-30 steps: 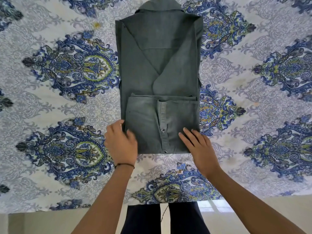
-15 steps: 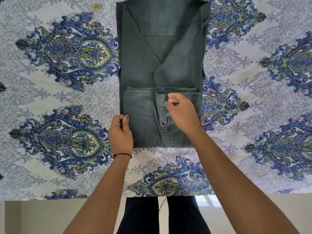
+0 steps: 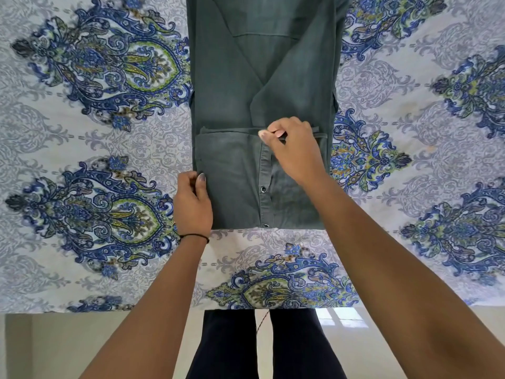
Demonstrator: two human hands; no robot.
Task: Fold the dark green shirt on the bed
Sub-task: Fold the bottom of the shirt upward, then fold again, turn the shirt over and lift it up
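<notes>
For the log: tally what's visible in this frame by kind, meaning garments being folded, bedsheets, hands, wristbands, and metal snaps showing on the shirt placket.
Dark green cotton shirt: 1
Blue-and-white paisley patterned bedsheet: 1
Hands: 2 (left hand, right hand)
Thin black wristband: 1
Round metal snaps: 2
Total: 7

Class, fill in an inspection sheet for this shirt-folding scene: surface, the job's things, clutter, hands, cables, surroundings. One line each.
Surface: bed sheet, white with blue and green ornaments, spread flat.
Job's things: dark green shirt, sides folded in, bottom part turned up over the body; snap buttons show on the turned-up part.
Clutter: nothing seen.
Hands: left hand pinches the shirt's left edge; right hand pinches the top edge of the turned-up part.
Cables: nothing seen.
Surroundings: pale floor below the bed's edge; the person's dark trousers.
</notes>
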